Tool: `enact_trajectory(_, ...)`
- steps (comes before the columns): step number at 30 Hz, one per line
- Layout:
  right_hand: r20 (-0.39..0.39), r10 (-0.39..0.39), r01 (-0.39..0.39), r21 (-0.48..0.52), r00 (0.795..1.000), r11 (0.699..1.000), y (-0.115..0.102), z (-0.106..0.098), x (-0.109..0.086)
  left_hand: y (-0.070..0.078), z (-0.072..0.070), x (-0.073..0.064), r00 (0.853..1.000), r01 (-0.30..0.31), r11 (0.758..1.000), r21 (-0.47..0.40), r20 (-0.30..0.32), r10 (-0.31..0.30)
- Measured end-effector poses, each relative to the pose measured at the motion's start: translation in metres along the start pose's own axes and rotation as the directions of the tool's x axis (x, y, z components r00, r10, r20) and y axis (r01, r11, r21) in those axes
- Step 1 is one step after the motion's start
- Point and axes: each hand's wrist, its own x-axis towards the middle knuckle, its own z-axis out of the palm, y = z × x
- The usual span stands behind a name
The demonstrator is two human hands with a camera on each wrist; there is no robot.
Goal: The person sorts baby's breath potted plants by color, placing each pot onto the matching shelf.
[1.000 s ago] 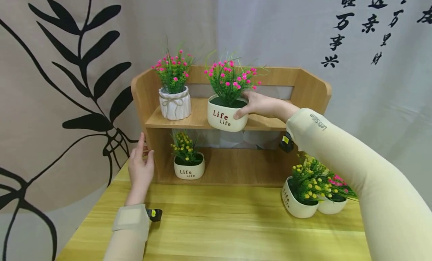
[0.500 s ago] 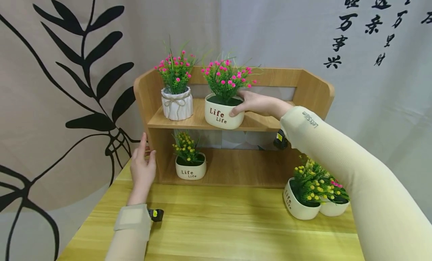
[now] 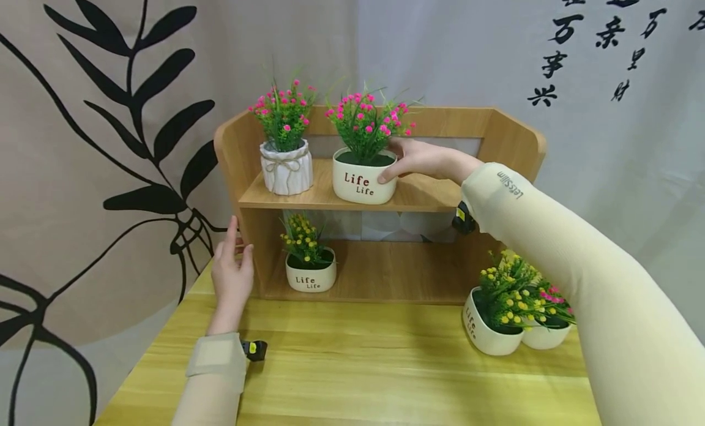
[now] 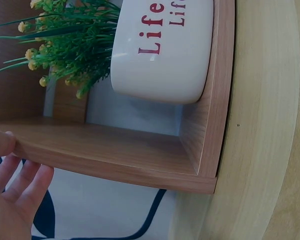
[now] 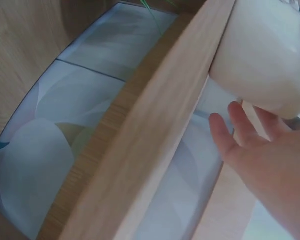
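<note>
A cream oval flowerpot with pink flowers (image 3: 360,180), lettered "Life", stands at the middle of the upper board of a wooden desk shelf (image 3: 512,141). My right hand (image 3: 426,160) grips its right side, thumb on the front and fingers behind. In the right wrist view the flowerpot (image 5: 265,55) sits at the board's edge, fingertips against it. My left hand (image 3: 232,276) is at the shelf's left side panel. The left wrist view has those fingers extended along the panel's (image 4: 115,155) outer side, thumb by its front edge.
A white pot with a twine bow (image 3: 286,172) stands to the left on the upper board. Below it is a cream pot with yellow flowers (image 3: 311,279). Two more potted plants, one with yellow flowers (image 3: 492,325), stand on the table (image 3: 385,365) at the right.
My right hand has moved the pink-flowered flowerpot slightly left and back, from the front edge of the upper board onto it. My left hand has stayed at the side panel.
</note>
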Motion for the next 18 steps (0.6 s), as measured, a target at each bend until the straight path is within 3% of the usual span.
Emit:
enact_trajectory(7,-0.013,0.044,-0.044,-0.011,0.999,0.999,0.001,-0.0037,-0.0018,0.0008,-0.0007,-0.0002,1.0,0.001,1.0,0.003,0.003,-0.001)
enact_trajectory(18,-0.029,0.038,-0.038,0.006,0.999,0.999,0.0042,-0.003,-0.0044,0.003,-0.002,-0.0006,1.0,0.005,1.0,-0.001,0.001,-0.005)
